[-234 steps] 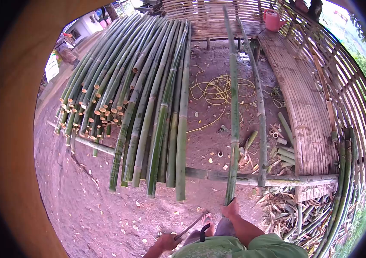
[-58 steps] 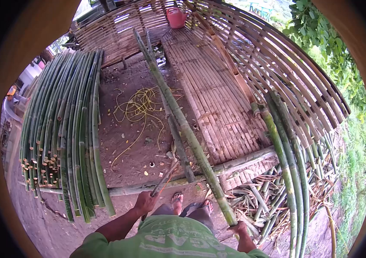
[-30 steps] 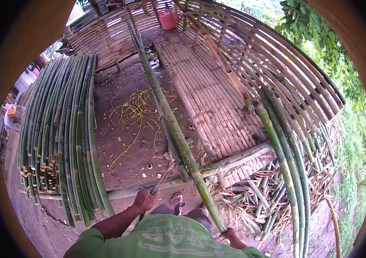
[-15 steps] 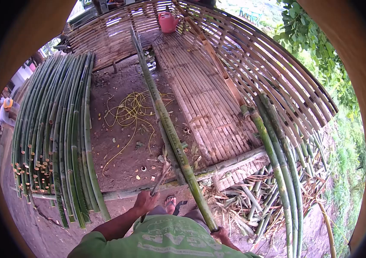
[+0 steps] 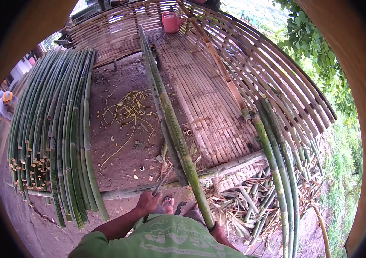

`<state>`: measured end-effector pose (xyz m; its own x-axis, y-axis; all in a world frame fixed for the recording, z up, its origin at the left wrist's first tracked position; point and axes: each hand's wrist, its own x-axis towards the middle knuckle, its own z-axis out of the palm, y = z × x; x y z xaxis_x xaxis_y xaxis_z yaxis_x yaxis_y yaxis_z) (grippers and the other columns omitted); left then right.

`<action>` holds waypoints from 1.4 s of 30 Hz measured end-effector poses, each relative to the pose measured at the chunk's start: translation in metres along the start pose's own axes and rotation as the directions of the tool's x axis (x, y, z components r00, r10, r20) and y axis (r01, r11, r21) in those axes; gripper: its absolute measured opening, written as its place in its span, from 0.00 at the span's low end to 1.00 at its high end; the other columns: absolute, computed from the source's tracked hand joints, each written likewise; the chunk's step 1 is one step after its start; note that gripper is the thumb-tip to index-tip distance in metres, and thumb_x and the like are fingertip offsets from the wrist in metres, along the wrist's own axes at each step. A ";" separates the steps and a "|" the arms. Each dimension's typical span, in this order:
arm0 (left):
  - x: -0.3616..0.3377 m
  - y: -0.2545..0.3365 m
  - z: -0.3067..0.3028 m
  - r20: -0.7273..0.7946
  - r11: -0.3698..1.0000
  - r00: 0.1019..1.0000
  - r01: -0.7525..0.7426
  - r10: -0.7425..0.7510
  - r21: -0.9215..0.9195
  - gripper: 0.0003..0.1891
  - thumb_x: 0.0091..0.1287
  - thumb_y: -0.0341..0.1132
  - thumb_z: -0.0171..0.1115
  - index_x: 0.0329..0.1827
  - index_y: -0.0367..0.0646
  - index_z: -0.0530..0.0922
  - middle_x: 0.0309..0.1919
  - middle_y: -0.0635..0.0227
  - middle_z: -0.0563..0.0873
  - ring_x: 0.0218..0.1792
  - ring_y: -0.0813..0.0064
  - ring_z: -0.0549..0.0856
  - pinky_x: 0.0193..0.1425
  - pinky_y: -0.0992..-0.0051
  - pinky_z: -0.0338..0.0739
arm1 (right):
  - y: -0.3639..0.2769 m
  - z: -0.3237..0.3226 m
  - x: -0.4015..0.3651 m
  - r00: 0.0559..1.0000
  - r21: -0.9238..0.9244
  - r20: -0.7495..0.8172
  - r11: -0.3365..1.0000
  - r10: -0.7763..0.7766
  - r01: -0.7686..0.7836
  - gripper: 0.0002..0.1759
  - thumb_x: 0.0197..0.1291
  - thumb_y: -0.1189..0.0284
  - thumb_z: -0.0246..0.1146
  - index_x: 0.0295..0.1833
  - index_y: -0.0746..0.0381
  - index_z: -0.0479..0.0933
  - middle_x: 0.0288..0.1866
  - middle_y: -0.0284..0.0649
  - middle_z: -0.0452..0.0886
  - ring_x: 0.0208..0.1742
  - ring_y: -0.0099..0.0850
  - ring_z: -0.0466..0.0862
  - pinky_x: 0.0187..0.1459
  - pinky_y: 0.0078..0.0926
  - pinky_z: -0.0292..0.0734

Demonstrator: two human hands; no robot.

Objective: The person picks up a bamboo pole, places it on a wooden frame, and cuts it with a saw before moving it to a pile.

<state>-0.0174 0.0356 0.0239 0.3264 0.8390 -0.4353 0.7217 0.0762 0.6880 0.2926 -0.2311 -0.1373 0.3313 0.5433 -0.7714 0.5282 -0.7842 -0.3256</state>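
We look over bare brown ground [image 5: 118, 179], littered with pale chips. A long bench [image 5: 204, 99] of split bamboo slats runs along its right side, worn and stained with dirt. Beside the bench's right edge leans an open slatted wall [image 5: 273, 81], and beyond its far end we see a second slatted wall [image 5: 118, 32]. Daylight shows through the gaps; past the right edge, green growth [image 5: 348, 146] is brightly lit.
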 end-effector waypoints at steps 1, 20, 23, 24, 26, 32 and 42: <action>-0.001 0.000 -0.001 0.012 1.000 1.000 0.019 -0.019 0.011 0.27 0.66 0.55 0.55 0.27 0.34 0.79 0.19 0.44 0.79 0.26 0.46 0.83 0.29 0.57 0.73 | -0.006 -0.005 0.002 1.000 -0.028 0.005 0.999 -0.022 0.022 0.41 0.33 0.58 0.75 0.56 0.59 0.68 0.44 0.52 0.83 0.49 0.49 0.83 0.50 0.43 0.77; -0.004 0.007 -0.025 0.016 0.999 0.999 0.038 -0.039 0.038 0.24 0.66 0.53 0.55 0.35 0.37 0.82 0.27 0.46 0.84 0.32 0.47 0.85 0.36 0.58 0.78 | -0.139 -0.045 0.063 0.995 -0.113 -0.004 0.988 -0.102 0.101 0.50 0.27 0.58 0.78 0.59 0.67 0.66 0.44 0.54 0.81 0.47 0.47 0.83 0.50 0.38 0.79; -0.003 -0.034 -0.022 -0.108 0.991 0.992 -0.058 0.072 0.124 0.20 0.64 0.49 0.58 0.35 0.37 0.82 0.30 0.46 0.84 0.35 0.47 0.85 0.38 0.60 0.78 | -0.127 -0.032 0.084 0.987 -0.140 -0.044 0.979 -0.157 0.150 0.51 0.26 0.55 0.79 0.60 0.64 0.68 0.47 0.51 0.82 0.50 0.45 0.83 0.53 0.39 0.78; -0.011 -0.036 -0.038 -0.024 0.999 1.000 -0.014 0.015 0.042 0.18 0.64 0.46 0.60 0.36 0.36 0.82 0.32 0.46 0.84 0.37 0.48 0.85 0.39 0.61 0.78 | -0.130 -0.030 0.082 0.991 -0.191 -0.036 0.974 -0.132 0.123 0.49 0.27 0.56 0.79 0.59 0.62 0.69 0.47 0.51 0.82 0.49 0.45 0.83 0.51 0.40 0.78; -0.036 -0.023 -0.078 -0.026 1.000 1.000 0.012 -0.012 -0.017 0.15 0.65 0.40 0.60 0.34 0.34 0.79 0.22 0.51 0.81 0.23 0.60 0.81 0.30 0.65 0.72 | -0.136 -0.033 0.073 0.996 -0.104 -0.042 0.992 -0.074 0.070 0.42 0.29 0.60 0.78 0.54 0.61 0.70 0.43 0.52 0.82 0.46 0.47 0.83 0.47 0.42 0.79; -0.082 -0.048 -0.155 0.055 0.984 0.984 -0.171 0.169 0.039 0.13 0.62 0.32 0.62 0.22 0.38 0.71 0.10 0.63 0.66 0.12 0.77 0.65 0.19 0.69 0.60 | -0.157 -0.044 0.053 0.997 -0.026 -0.080 1.000 -0.020 0.018 0.35 0.34 0.67 0.75 0.51 0.62 0.70 0.43 0.51 0.81 0.47 0.48 0.82 0.48 0.41 0.76; 0.028 -0.025 0.003 0.130 0.893 0.889 -0.447 0.439 0.039 0.17 0.68 0.40 0.59 0.25 0.38 0.72 0.12 0.55 0.72 0.14 0.58 0.75 0.20 0.63 0.65 | -0.150 -0.039 0.056 0.998 -0.008 -0.070 1.000 0.007 -0.008 0.33 0.37 0.70 0.72 0.54 0.60 0.71 0.46 0.52 0.81 0.51 0.48 0.82 0.51 0.43 0.77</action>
<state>-0.0243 0.0551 -0.0074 0.6867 0.7091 -0.1600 0.5224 -0.3283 0.7869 0.2627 -0.0713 -0.1103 0.3886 0.5574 -0.7337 0.5320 -0.7859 -0.3152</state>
